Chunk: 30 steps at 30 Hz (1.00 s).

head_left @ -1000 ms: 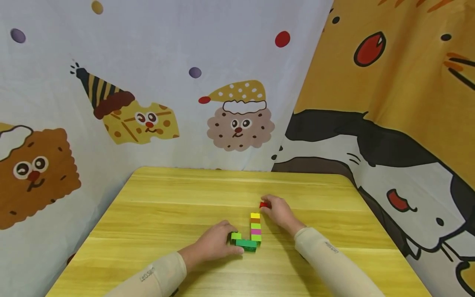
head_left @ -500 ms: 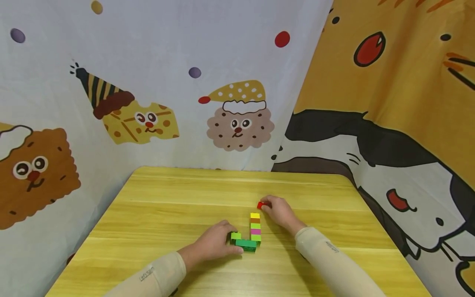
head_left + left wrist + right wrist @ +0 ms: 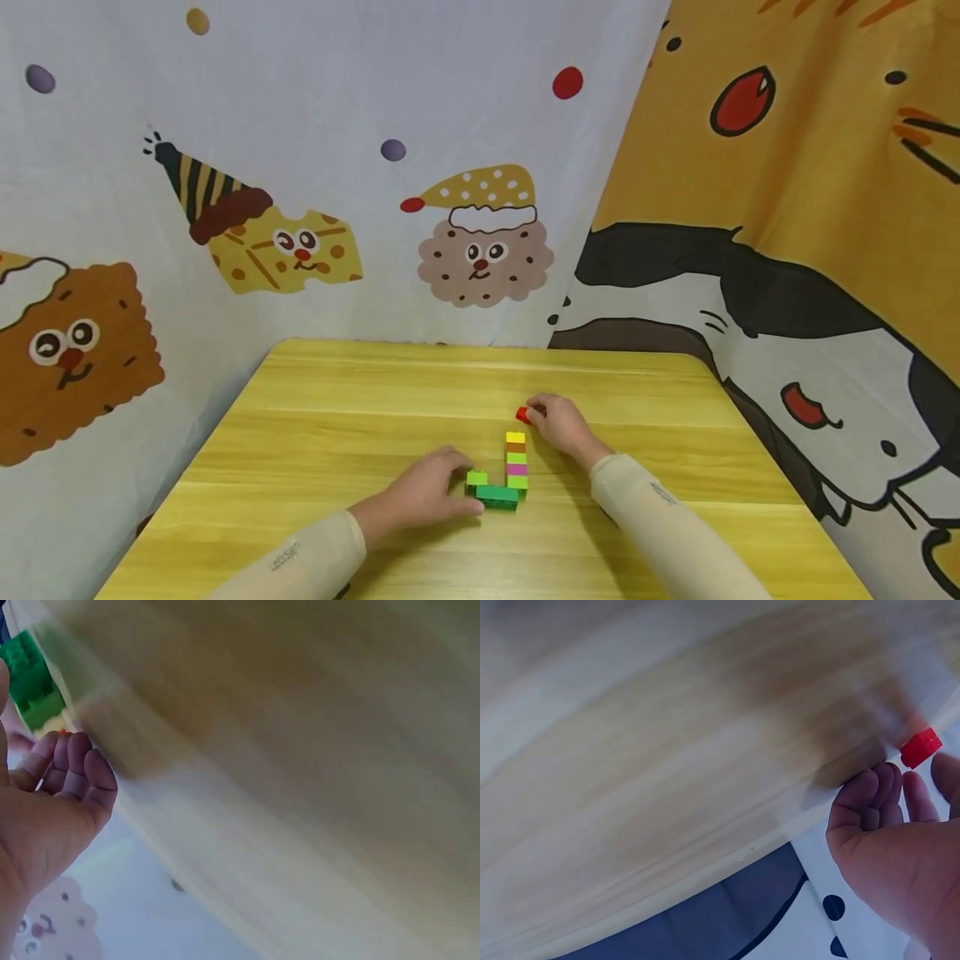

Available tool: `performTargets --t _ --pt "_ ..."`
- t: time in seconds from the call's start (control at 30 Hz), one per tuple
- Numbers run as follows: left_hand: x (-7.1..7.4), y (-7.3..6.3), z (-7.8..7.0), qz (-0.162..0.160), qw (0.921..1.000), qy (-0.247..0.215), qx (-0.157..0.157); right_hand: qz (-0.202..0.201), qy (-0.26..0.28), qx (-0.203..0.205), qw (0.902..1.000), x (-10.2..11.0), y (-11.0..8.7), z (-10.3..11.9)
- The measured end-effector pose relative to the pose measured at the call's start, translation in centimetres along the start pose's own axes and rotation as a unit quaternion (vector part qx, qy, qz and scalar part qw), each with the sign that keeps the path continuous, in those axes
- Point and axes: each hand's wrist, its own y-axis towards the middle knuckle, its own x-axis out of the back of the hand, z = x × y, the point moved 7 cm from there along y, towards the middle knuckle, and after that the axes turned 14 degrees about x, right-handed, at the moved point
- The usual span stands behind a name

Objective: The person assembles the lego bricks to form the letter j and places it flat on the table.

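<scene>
In the head view, a joined build of toy bricks on the wooden table [image 3: 330,442] has a dark green brick [image 3: 497,497] at the front. A small lime brick [image 3: 477,477] sits at its left end. At its right end rises a column of lime, magenta [image 3: 517,470], lime, orange and yellow bricks [image 3: 515,437]. My left hand [image 3: 420,493] rests beside the build, fingers loosely bent, just apart from it. Beyond the column, my right hand [image 3: 562,425] pinches a small red brick [image 3: 522,415] at its fingertips; the right wrist view shows the brick [image 3: 921,748] by thumb and index.
A white cloth with cartoon figures [image 3: 483,258] hangs behind the table. To the right hangs an orange, black and white printed cloth [image 3: 817,283]. The table's far edge [image 3: 420,343] lies past both hands.
The red brick has shifted slightly left, showing more beyond my right fingertips. My left hand has drawn back a little to the left, off the build. The build stays in place.
</scene>
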Motion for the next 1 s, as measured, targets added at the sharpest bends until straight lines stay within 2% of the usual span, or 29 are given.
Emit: performTargets --t 0.2,0.33,0.73,1.0 --pt "2.2 -0.8 2.9 0.001 0.9996 -0.010 0.027 0.010 0.005 -0.014 0.9998 0.0 0.1 -0.6" --pt "3.1 -1.1 3.9 -0.007 0.9993 -0.010 0.035 0.017 0.012 -0.019 0.9996 0.2 0.3 -0.8" --pt "3.0 -1.3 4.0 -0.013 0.9989 0.005 0.044 0.052 0.054 -0.016 0.9970 -0.6 0.8 -0.4" --pt "3.1 -1.1 3.8 -0.028 0.9991 0.011 0.029 0.059 0.055 -0.009 0.9967 -0.6 0.9 -0.3"
